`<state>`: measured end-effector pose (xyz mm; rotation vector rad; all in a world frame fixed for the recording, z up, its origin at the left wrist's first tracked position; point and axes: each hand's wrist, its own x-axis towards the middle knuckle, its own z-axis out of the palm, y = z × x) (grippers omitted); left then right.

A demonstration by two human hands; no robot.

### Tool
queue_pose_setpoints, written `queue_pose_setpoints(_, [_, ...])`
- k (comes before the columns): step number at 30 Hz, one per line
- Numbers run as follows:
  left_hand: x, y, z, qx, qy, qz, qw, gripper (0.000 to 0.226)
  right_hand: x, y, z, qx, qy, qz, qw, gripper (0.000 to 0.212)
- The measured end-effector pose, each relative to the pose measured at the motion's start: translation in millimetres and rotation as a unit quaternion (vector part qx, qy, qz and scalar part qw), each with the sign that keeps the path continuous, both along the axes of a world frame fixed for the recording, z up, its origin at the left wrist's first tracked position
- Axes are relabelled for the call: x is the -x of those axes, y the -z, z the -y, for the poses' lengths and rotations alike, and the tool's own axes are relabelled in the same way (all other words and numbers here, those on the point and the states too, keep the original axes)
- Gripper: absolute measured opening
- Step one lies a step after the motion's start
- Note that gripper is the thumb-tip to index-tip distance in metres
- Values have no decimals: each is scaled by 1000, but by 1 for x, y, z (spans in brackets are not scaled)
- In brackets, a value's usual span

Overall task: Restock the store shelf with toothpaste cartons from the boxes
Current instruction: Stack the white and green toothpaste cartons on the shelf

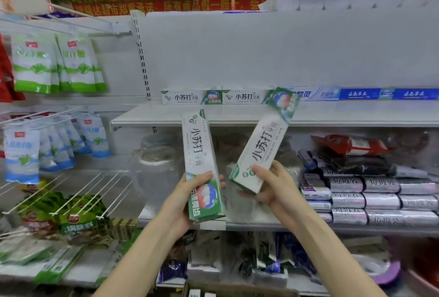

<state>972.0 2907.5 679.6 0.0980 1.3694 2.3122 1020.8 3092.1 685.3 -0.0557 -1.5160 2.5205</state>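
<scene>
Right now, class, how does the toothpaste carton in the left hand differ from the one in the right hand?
The left-hand carton stands almost upright; the right-hand carton leans to the right. The left-hand carton has its green picture end down, the right-hand carton has it up. The left hand grips the picture end, the right hand the plain end. Both share the same white-and-green design.

Left carton (202,166), white with a green end, gripped near its lower green end in the left hand (187,199), nearly upright, top leaning slightly left. Right carton (263,142), same print, held at its lower white end in the right hand (273,185), tilted up to the right, green end overlapping the shelf (332,113) in view. At the back of that shelf, two shelved cartons (191,96) of the same kind, lying lengthwise end to end, fronts outward.
</scene>
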Motion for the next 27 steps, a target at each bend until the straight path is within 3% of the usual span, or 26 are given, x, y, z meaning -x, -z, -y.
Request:
queue_pose_setpoints(6, [5, -9, 9, -25, -18, 12, 999, 54, 27, -14, 24, 44, 22, -42, 998, 57])
queue_pose_setpoints(11, [15, -20, 23, -35, -37, 1, 999, 56, 33, -18, 47, -2, 10, -43, 999, 24])
queue_pose_setpoints(18, [32, -38, 35, -41, -57, -30, 997, 55, 54, -40, 66, 22, 18, -41, 999, 29])
queue_pose_setpoints(27, [58, -48, 45, 26, -116, -112, 987, 74, 72, -42, 85, 31, 20, -33, 999, 31])
